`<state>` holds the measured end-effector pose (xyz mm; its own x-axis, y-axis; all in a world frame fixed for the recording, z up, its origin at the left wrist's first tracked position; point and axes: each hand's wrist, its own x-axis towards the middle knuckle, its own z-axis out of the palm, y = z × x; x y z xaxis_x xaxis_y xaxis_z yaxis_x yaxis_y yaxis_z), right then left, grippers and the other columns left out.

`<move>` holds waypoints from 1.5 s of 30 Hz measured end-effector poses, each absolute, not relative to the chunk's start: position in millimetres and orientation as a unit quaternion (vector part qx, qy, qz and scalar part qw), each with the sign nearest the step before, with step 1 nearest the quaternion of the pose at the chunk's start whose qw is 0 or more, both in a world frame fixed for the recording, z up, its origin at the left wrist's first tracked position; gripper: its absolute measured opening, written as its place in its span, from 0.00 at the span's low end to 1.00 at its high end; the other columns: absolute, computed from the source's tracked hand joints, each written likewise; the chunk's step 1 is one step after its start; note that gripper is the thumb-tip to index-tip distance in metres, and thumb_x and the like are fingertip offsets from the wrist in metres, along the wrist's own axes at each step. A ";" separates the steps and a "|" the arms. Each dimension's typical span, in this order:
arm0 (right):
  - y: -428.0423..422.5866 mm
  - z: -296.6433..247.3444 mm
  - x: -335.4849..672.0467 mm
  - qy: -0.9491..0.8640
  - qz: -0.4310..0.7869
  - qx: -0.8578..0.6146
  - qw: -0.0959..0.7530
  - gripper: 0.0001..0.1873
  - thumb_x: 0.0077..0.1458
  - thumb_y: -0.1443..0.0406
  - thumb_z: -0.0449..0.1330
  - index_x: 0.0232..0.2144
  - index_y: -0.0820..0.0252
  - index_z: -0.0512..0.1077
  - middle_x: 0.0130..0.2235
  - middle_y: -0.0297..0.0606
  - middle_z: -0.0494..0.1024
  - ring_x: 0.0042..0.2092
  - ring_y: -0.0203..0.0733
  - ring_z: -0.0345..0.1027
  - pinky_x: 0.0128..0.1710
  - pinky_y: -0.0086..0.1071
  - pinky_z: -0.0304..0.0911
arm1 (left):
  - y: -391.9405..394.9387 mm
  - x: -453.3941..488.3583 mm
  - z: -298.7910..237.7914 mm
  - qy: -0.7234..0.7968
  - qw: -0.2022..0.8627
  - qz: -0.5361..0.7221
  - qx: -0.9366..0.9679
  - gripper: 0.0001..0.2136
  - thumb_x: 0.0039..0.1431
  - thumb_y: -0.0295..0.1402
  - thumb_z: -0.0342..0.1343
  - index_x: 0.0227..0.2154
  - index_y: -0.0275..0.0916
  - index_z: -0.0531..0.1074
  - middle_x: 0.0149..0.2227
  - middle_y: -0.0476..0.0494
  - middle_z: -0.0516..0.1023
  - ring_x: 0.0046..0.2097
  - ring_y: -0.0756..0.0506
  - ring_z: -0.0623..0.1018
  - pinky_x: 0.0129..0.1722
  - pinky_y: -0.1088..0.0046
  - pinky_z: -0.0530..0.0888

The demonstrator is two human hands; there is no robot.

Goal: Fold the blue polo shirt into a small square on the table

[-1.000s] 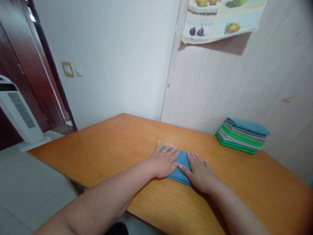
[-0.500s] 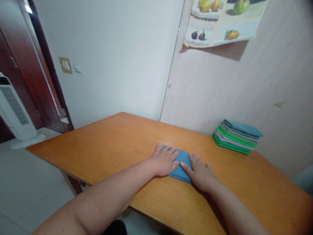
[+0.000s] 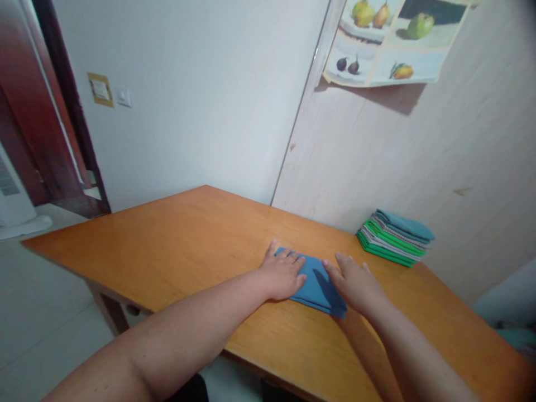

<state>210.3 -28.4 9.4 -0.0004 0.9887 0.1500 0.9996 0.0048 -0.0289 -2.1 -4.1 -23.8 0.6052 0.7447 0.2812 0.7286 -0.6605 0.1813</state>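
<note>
A folded blue cloth [image 3: 314, 283] lies flat on the wooden table in front of me. My left hand [image 3: 285, 274] rests palm down on its left part, fingers spread. Over the cloth's right end hovers my right hand [image 3: 355, 283], raised a little, with its fingers apart and nothing in them. Its shadow falls on the cloth and on the wood beside it. Part of the cloth's left side is hidden under my left hand.
A stack of folded cloths [image 3: 396, 237], green, grey and checked with a blue-grey one on top, stands at the table's back right by the wall. The bare tabletop [image 3: 188, 240] stretches left. A fruit poster [image 3: 389, 44] hangs above; a white appliance [image 3: 14, 195] stands on the floor.
My right hand has lifted off the cloth and shifted slightly right, uncovering the cloth's right end. My left hand stays pressed on it. The camera view has turned a little.
</note>
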 end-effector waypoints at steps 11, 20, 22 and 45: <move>-13.7 -31.6 168.9 -0.750 0.031 -0.657 0.070 0.45 0.66 0.42 0.33 0.70 0.68 0.51 0.72 0.50 0.48 0.72 0.55 0.37 0.69 0.52 0.39 | -6.0 -4.5 -18.7 0.412 0.058 0.153 0.896 0.28 0.68 0.46 0.38 0.67 0.43 0.58 0.68 0.38 0.61 0.69 0.34 0.57 0.65 0.34 0.35; -16.4 -28.6 167.3 -0.741 0.027 -0.670 0.037 0.47 0.61 0.36 0.32 0.71 0.57 0.46 0.73 0.46 0.41 0.72 0.58 0.34 0.68 0.59 0.33 | 23.9 -35.0 2.1 0.490 0.148 0.215 0.832 0.20 0.63 0.36 0.46 0.56 0.44 0.70 0.61 0.40 0.71 0.62 0.35 0.68 0.63 0.35 0.47; -16.6 -28.5 166.8 -0.741 0.023 -0.670 0.032 0.48 0.61 0.36 0.33 0.72 0.57 0.46 0.73 0.46 0.41 0.72 0.58 0.34 0.68 0.59 0.34 | 31.5 -39.3 3.6 0.524 0.157 0.244 0.800 0.18 0.63 0.34 0.45 0.52 0.43 0.73 0.58 0.40 0.75 0.59 0.36 0.71 0.64 0.40 0.52; -17.0 -26.3 166.8 -0.747 0.021 -0.664 0.026 0.51 0.57 0.32 0.36 0.71 0.55 0.47 0.73 0.47 0.44 0.72 0.59 0.38 0.67 0.59 0.39 | 56.1 -35.0 -24.9 0.486 0.310 0.324 0.750 0.12 0.50 0.37 0.61 0.38 0.39 0.77 0.32 0.49 0.80 0.35 0.47 0.77 0.32 0.75 0.70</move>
